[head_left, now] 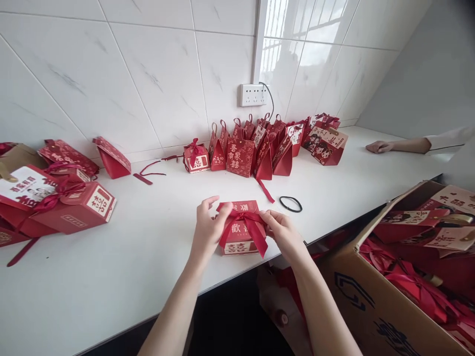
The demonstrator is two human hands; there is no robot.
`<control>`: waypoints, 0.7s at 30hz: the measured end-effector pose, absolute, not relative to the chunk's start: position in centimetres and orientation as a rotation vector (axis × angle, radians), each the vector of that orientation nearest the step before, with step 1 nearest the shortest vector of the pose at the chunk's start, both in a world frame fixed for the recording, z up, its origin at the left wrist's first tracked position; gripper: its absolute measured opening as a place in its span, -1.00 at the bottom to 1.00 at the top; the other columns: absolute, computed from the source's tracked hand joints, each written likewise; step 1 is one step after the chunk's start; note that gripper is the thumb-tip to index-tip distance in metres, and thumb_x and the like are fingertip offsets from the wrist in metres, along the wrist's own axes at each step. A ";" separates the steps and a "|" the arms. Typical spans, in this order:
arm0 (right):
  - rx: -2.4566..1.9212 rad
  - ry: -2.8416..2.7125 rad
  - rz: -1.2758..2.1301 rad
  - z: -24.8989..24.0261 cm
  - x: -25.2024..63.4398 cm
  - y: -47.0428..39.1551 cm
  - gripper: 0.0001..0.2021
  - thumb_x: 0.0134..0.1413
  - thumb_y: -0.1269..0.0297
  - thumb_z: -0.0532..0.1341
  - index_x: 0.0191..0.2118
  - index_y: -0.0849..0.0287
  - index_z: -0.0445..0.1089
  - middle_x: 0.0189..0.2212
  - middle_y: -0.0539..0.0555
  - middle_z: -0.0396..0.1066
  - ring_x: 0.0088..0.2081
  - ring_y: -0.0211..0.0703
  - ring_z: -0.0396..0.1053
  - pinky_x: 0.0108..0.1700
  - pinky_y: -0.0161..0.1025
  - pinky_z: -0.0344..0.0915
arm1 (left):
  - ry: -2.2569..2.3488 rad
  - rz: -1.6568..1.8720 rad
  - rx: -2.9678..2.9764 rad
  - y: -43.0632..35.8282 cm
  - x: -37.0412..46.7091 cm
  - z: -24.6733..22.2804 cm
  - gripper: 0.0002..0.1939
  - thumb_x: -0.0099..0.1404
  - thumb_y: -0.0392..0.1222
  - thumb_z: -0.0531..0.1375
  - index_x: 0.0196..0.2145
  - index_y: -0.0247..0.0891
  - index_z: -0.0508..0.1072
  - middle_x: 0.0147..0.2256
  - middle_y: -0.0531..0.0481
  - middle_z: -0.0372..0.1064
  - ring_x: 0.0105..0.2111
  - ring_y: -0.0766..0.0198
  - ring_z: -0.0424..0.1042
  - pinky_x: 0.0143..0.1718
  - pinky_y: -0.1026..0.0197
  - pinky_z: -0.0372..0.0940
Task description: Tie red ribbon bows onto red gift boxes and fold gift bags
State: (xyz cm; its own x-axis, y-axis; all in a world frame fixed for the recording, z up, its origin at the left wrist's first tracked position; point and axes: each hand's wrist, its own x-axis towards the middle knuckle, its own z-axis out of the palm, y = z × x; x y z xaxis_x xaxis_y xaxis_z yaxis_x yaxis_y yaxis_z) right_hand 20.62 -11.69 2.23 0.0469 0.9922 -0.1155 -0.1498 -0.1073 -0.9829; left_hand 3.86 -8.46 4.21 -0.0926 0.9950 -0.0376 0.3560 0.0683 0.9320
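Note:
A small red gift box [241, 248] with gold Chinese characters sits near the front edge of the white counter. Across its top lies a dark red ribbon tied in a bow [256, 232], its tails hanging over the front. My left hand [210, 222] is at the bow's left side, its thumb and fingers closed on the left loop. On the opposite side, my right hand [284, 230] pinches the right loop between thumb and fingertips. A black hair tie [291, 203] rests on the counter just beyond my right hand.
Several red gift boxes [240, 157] stand along the tiled wall, and more are piled at the left [74, 207]. A cardboard carton [345, 277] full of red boxes stands at the right. Another person's hand [379, 147] rests on the counter's far right. Loose ribbon [148, 173] lies behind.

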 end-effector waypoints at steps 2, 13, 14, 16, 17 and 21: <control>-1.228 -1.076 1.314 2.2 20.8 -11.6 -0.55 -0.03 -0.14 0.17 -0.58 0.17 0.18 -0.65 -0.08 0.19 -0.57 -0.33 0.15 -0.44 -0.33 0.15 | 1.614 1.105 1.384 -8.6 3.8 3.9 -0.60 0.23 0.16 0.03 -0.14 -0.17 0.30 0.08 -0.14 0.22 0.12 0.09 0.18 0.09 0.09 0.16; -1.076 -1.142 1.450 2.1 21.5 -11.2 -0.58 0.03 -0.02 0.19 -0.62 0.15 0.11 -0.68 -0.11 0.11 -0.61 -0.37 -0.02 -0.50 -0.33 0.00 | 1.397 1.134 1.342 -9.2 3.5 4.0 -0.66 0.18 0.12 0.14 -0.50 -0.20 0.23 -0.51 0.09 0.27 -0.49 0.31 0.30 -0.45 0.27 0.22; -1.046 -1.112 1.474 1.9 21.5 -11.2 -0.58 0.02 -0.01 0.20 -0.62 0.16 0.11 -0.68 -0.12 0.09 -0.61 -0.38 -0.03 -0.50 -0.34 0.00 | 1.385 1.142 1.296 -9.4 3.6 3.9 -0.66 0.19 0.12 0.14 -0.50 -0.19 0.22 -0.52 0.10 0.27 -0.50 0.31 0.30 -0.48 0.28 0.21; -0.995 -1.049 1.508 1.5 21.6 -11.1 -0.57 0.00 0.00 0.23 -0.62 0.16 0.09 -0.67 -0.13 0.06 -0.60 -0.39 -0.05 -0.50 -0.35 -0.02 | 1.370 1.162 1.208 -9.7 3.6 3.6 -0.67 0.19 0.12 0.14 -0.48 -0.19 0.22 -0.53 0.10 0.26 -0.52 0.32 0.30 -0.53 0.30 0.19; -0.975 -1.020 1.521 1.3 21.7 -11.0 -0.57 -0.01 0.00 0.24 -0.62 0.17 0.09 -0.66 -0.13 0.05 -0.59 -0.39 -0.04 -0.50 -0.35 -0.02 | 1.369 1.170 1.179 -9.9 3.6 3.3 -0.67 0.20 0.12 0.14 -0.48 -0.18 0.22 -0.54 0.11 0.26 -0.53 0.33 0.29 -0.55 0.31 0.18; -0.936 -0.944 1.536 0.7 21.7 -10.9 -0.56 -0.04 0.02 0.27 -0.62 0.17 0.07 -0.65 -0.12 0.04 -0.58 -0.39 -0.02 -0.49 -0.36 -0.01 | 1.381 1.203 1.146 -10.1 3.6 2.5 -0.68 0.22 0.11 0.12 -0.46 -0.18 0.23 -0.59 0.14 0.18 -0.62 0.38 0.19 -0.60 0.32 0.12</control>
